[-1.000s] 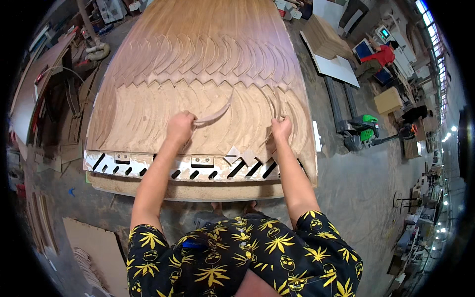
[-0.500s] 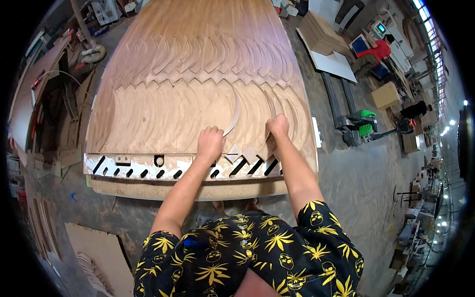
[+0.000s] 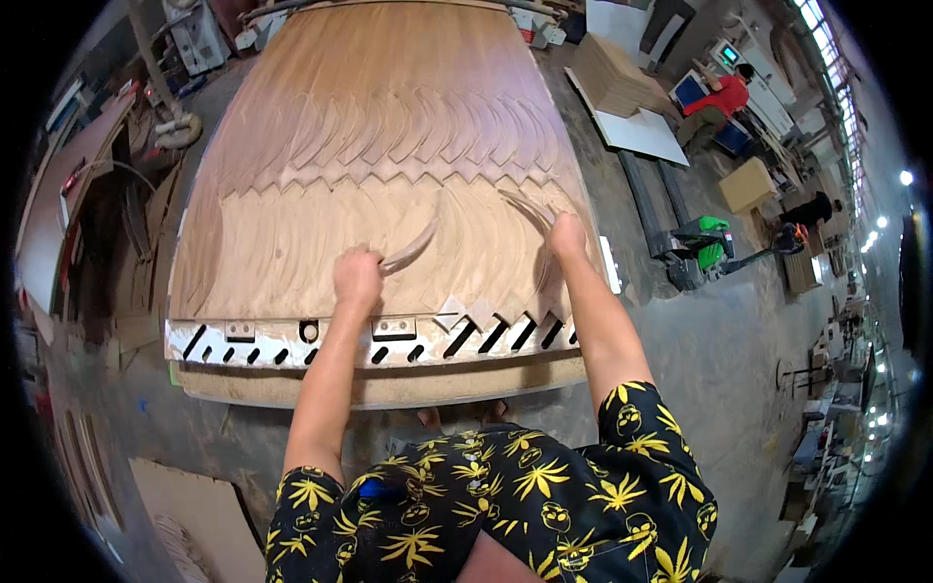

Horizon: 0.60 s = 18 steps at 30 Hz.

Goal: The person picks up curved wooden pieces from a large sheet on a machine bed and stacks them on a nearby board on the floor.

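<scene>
Closed round one end of a thin curved wooden strip, my left hand is over the near left-middle of a large wooden panel. My right hand, also closed, grips another curved wooden piece near the panel's right side; whether it is one piece or two together I cannot tell. Between my hands lies the pale, dusty near part, marked by curved cuts. Farther up, a row of curved cut shapes with zigzag ends lies in the panel. Small pointed offcuts sit near the front edge.
A white slotted strip runs along the panel's front edge. To the right stand a green and black pallet truck and a stack of boards. A person in red is at a machine beyond. Another bench is at left.
My left hand has moved left with its curved strip, which now tilts to the right. My right hand has shifted slightly right and lifts a curved piece, its far end swung left.
</scene>
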Available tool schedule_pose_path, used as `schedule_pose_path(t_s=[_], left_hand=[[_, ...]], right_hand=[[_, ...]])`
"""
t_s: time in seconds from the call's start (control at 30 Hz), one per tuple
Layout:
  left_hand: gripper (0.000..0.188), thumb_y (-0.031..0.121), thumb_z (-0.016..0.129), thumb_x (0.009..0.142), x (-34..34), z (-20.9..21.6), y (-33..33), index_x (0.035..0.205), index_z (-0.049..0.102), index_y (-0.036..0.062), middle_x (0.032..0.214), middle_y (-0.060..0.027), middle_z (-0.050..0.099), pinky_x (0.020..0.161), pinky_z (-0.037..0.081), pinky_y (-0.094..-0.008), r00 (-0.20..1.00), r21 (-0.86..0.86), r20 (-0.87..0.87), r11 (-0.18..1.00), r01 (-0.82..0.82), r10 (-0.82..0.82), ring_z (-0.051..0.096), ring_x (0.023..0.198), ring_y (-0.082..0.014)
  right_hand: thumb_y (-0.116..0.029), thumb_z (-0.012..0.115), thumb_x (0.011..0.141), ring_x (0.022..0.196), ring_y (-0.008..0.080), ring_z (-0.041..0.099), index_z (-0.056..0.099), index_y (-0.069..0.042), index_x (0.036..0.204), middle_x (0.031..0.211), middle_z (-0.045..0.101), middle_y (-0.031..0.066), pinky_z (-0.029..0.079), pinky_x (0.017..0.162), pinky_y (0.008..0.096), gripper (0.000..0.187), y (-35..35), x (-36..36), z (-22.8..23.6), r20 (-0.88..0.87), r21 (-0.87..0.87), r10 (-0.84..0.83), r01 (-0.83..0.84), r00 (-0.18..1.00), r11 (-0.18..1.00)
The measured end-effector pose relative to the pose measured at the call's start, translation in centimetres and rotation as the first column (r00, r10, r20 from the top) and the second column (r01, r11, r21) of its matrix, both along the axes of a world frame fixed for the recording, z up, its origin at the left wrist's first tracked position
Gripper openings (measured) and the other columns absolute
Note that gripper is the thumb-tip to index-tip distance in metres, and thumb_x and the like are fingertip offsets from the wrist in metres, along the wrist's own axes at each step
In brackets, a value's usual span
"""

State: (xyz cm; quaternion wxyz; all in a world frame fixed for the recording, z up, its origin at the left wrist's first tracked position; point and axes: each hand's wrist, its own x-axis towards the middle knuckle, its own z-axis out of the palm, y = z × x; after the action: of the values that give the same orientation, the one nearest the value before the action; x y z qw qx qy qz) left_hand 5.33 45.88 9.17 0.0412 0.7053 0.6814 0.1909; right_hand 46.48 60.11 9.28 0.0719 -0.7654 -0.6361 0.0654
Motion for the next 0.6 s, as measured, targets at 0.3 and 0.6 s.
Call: schedule_pose_path(t_s=[0.3, 0.6], left_hand=[[0.016, 0.016, 0.071, 0.083, -2.1, 2.7, -4.1, 0.095, 0.075, 0.0068, 0.09, -0.0143, 0.063, 0.079, 0.05, -0.0443, 0.945, -0.08, 0.298, 0.99, -0.113, 0.132, 0.062, 0.09, -0.0352], [0.019, 0.006, 0.07, 0.084, 3.1, 1.7, -6.6, 0.102, 0.073, -0.0003, 0.088, -0.0143, 0.063, 0.075, 0.051, -0.0351, 0.785, -0.034, 0.618, 0.999, -0.026, 0.042, 0.065, 0.08, -0.0268]], right_hand=[[-0.023, 0.072, 0.078, 0.103, 0.041, 0.067, 0.07, 0.003, 0.1, 0.103, 0.07, 0.0267, 0.053, 0.089, 0.0446, 0.034, -3.6, -0.2, -2.3, -0.195, -0.163, -0.175, 0.145, 0.965, 0.976], [-0.03, 0.078, 0.073, 0.104, 0.038, 0.068, 0.071, 0.002, 0.103, 0.109, 0.07, 0.0244, 0.054, 0.089, 0.0448, 0.045, -4.2, -0.3, -0.7, -0.219, -0.099, -0.318, 0.303, 0.923, 0.948]])
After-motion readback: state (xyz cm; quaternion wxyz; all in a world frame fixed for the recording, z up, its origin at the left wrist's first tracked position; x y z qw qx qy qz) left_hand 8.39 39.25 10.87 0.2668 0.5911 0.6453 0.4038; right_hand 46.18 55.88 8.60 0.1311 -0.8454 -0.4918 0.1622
